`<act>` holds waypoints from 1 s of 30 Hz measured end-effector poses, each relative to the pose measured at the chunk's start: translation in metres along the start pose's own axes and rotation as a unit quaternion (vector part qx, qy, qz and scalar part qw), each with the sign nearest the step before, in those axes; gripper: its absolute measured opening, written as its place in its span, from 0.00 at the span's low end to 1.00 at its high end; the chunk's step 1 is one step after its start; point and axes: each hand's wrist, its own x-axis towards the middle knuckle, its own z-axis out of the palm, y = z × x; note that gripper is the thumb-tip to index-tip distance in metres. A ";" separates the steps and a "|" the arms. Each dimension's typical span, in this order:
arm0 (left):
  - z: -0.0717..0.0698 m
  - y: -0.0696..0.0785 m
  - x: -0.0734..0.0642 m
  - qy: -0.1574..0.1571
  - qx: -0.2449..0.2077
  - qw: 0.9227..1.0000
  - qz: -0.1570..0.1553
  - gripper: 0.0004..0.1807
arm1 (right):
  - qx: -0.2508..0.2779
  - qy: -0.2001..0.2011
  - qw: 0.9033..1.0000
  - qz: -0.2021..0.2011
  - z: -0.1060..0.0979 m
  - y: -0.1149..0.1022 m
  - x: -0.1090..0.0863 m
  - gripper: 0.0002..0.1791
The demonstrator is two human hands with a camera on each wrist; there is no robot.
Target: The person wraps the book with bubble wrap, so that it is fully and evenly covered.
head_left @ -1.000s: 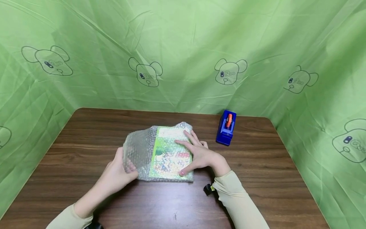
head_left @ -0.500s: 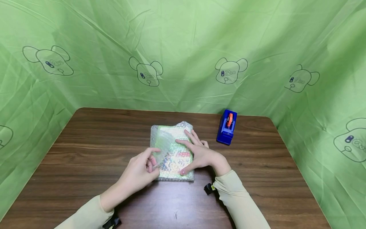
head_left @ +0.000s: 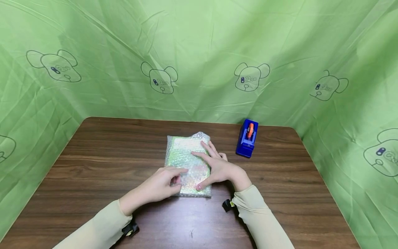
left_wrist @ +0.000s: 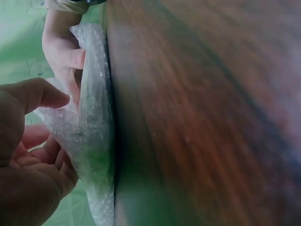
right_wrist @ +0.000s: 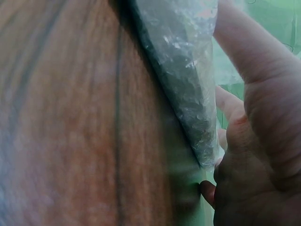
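A flat, colourful green book or booklet [head_left: 180, 147] lies on the table, seen through bubble wrap [head_left: 200, 135] that covers it. My left hand [head_left: 160, 184] is at the lower left of the bundle. Its thumb and fingers pinch the loose bubble wrap flap, which lies over the printed cover; in the left wrist view the bubble wrap [left_wrist: 77, 127] rises between them. My right hand [head_left: 219, 169] rests with spread fingers on the bundle's right side, thumb near its lower right corner. In the right wrist view, the wrap's edge [right_wrist: 188, 94] sits beside the fingers.
A blue tape dispenser [head_left: 246, 147] with an orange wheel stands toward the back right of the brown wooden table [head_left: 118, 141]. Green cloth [head_left: 199, 41] printed with cartoon heads hangs around the back and sides.
My left hand has moved right, folding the bubble wrap flap from the left over the booklet's cover. My right hand has stayed in place on the bundle.
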 end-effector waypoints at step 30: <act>-0.012 -0.016 0.025 -0.196 -0.055 0.974 0.097 0.21 | 0.001 0.001 1.000 -0.001 0.001 0.001 0.002 0.75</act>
